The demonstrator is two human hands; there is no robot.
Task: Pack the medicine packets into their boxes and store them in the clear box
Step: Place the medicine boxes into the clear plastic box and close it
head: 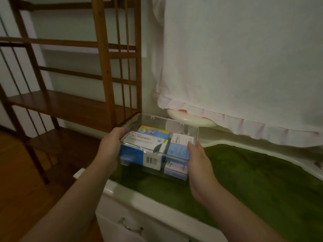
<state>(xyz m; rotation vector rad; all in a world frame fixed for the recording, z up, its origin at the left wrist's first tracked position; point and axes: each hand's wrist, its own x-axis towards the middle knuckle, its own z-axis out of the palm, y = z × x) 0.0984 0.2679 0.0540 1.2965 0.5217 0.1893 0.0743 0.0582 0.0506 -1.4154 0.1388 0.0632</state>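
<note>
The clear box (176, 124) is lidless and held up at the left end of the green cloth. My left hand (110, 145) grips its left wall, and my right hand (199, 161) grips its right wall with the thumb over the rim. Several medicine boxes lie packed inside: a blue-and-white one (145, 143) on the left, a blue-and-yellow one (153, 134) behind it, and a pale blue-and-white one (180, 145) on the right. A barcode label (152, 160) shows on the near wall. Whether the box touches the cloth, I cannot tell.
A green cloth (253, 186) covers the white cabinet top (122, 194), which has a drawer handle (131, 226) below. A wooden shelf unit (73, 105) stands to the left on a wooden floor. A white curtain (244, 67) hangs behind, over a pale round base (190, 119).
</note>
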